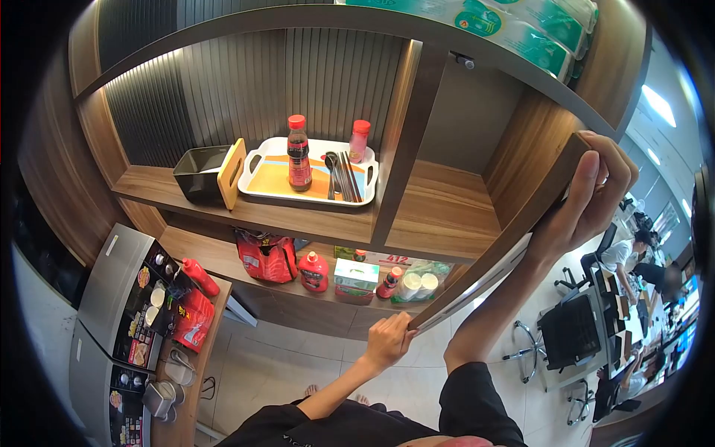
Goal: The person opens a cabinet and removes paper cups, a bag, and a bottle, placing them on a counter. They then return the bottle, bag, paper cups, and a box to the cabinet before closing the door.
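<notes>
A brown cabinet door [500,247] stands swung out and is seen nearly edge-on. My right hand [599,195] grips its upper end, thumb on the near side and fingers curled over the edge. Lower down, my left hand [389,340] is closed around the door's bottom corner. Behind the door lies a wooden cubby [443,208] with a small dark catch [463,61] at its top. On the neighbouring shelf, a white tray [253,160] carries a red-capped drink bottle [299,156], a pink jar [360,141], a black spoon [331,175] and chopsticks [348,179].
Beside the tray sits a black box [197,179] with a wooden board [232,173]. The lower shelf bears a red bag [267,257], a red bottle [313,272] and cartons [356,279]. Packs [514,30] lie above. At right are an office chair [570,331] and people at desks.
</notes>
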The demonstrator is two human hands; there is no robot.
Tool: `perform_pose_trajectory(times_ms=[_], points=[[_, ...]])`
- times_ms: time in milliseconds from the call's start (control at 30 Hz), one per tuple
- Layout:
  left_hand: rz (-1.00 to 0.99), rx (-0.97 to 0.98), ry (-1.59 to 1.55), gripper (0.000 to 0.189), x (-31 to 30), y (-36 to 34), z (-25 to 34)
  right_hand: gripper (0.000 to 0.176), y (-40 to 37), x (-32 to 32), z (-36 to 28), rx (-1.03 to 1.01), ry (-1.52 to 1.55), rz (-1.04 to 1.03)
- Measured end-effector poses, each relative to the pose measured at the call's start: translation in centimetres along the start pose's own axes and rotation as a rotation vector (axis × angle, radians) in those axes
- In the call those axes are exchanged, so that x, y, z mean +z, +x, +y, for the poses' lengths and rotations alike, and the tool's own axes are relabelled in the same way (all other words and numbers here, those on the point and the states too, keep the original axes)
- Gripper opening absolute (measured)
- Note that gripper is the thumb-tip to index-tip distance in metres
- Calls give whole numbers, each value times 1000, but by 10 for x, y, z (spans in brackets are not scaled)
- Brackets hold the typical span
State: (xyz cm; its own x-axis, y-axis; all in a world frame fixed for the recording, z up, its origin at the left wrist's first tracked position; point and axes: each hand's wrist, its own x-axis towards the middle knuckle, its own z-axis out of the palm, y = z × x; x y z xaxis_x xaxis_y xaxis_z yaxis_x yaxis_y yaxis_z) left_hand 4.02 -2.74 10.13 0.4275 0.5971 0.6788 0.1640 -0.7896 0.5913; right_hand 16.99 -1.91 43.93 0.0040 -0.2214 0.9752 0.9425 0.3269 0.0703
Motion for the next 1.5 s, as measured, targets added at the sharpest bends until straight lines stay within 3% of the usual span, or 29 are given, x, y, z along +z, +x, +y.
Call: perform_pose_trajectory(times_ms=[600,1300,1500], points=[[112,-75,-72,23,20,6,-35,15,-5,20,10,-63,-18,-100],[26,-108,-184,34,30,20,-78,22,-10,46,20,-50,-74,-108],[46,-30,-141,53,33,27,-86,21,-12,50,21,-62,-131,-137]])
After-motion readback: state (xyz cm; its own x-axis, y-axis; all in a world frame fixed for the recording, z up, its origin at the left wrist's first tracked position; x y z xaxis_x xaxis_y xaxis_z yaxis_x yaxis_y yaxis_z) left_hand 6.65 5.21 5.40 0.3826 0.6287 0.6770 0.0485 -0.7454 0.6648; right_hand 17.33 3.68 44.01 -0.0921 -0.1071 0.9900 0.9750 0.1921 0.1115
